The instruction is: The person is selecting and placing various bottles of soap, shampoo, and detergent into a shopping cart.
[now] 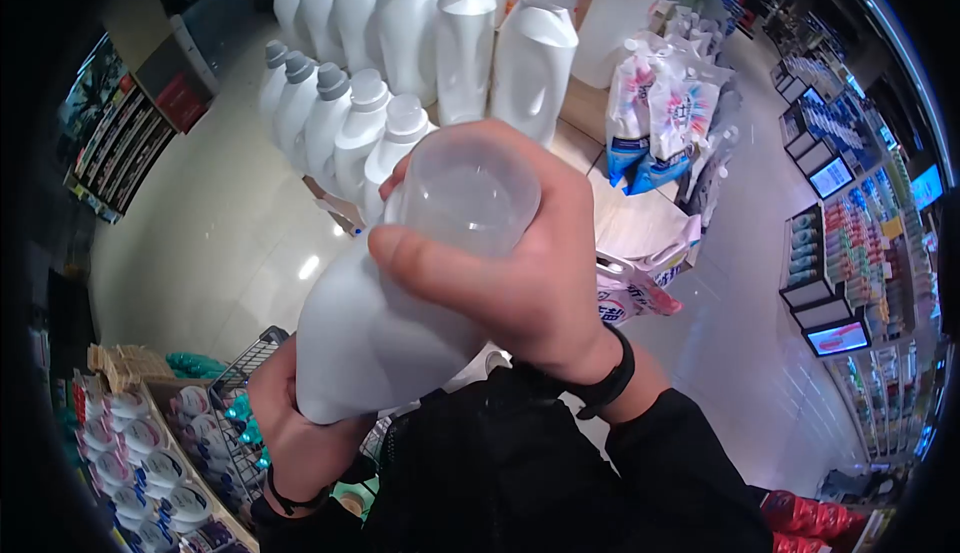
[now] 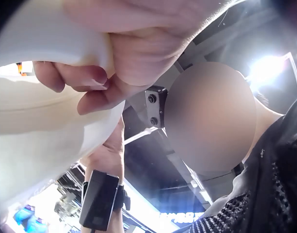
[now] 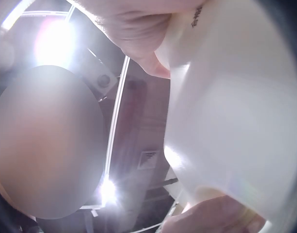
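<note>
I hold a large white plastic bottle [image 1: 370,343] tilted in front of my chest. My right hand [image 1: 530,273] is wrapped round its translucent cap [image 1: 465,193] and neck, thumb across the front. My left hand [image 1: 300,443] grips the bottle's base from below. The left wrist view shows the left hand [image 2: 90,82] curled against the white bottle [image 2: 32,145]. Seen from the right wrist, the right hand [image 3: 134,29] lies on the bottle [image 3: 235,111] from above.
A display stand [image 1: 580,113] ahead carries rows of white bottles [image 1: 400,43] and refill pouches [image 1: 650,103]. A wire shopping cart [image 1: 240,393] stands at my lower left beside a bin of packaged goods [image 1: 130,453]. Store shelves [image 1: 850,253] line the right aisle.
</note>
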`<state>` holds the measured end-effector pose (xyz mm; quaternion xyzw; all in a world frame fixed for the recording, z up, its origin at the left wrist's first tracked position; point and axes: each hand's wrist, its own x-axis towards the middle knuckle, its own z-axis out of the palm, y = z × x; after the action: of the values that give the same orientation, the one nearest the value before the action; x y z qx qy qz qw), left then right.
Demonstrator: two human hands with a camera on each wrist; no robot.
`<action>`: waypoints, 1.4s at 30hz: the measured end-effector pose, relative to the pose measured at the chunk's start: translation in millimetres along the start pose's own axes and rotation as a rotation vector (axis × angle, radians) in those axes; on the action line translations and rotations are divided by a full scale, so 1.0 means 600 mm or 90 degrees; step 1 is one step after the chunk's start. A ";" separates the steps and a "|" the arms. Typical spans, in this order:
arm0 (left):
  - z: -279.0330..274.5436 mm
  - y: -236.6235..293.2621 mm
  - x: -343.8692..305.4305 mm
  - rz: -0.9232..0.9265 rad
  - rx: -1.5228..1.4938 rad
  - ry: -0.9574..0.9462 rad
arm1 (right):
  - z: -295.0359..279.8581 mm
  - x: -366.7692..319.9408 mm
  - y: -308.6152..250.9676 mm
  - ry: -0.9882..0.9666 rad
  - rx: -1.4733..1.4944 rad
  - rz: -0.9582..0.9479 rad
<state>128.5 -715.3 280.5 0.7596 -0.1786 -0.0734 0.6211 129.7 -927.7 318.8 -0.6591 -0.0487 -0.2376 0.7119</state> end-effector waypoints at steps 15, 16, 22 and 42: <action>0.391 0.025 0.097 0.162 -0.333 -0.117 | -0.305 0.196 -0.056 -0.372 -0.094 -0.036; 0.410 0.016 0.099 0.141 -0.331 -0.121 | -0.321 0.202 -0.048 -0.389 -0.090 -0.033; 0.525 -0.003 0.111 0.162 -0.339 -0.085 | -0.422 0.231 0.007 -0.445 -0.036 0.053; 0.711 -0.055 0.146 0.142 -0.361 -0.044 | -0.493 0.313 0.082 -0.712 -0.066 0.131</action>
<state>73.5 -1133.1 165.5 0.5288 -0.2544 -0.0770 0.8061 243.2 -1262.3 308.1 -0.7200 -0.3421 0.2157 0.5640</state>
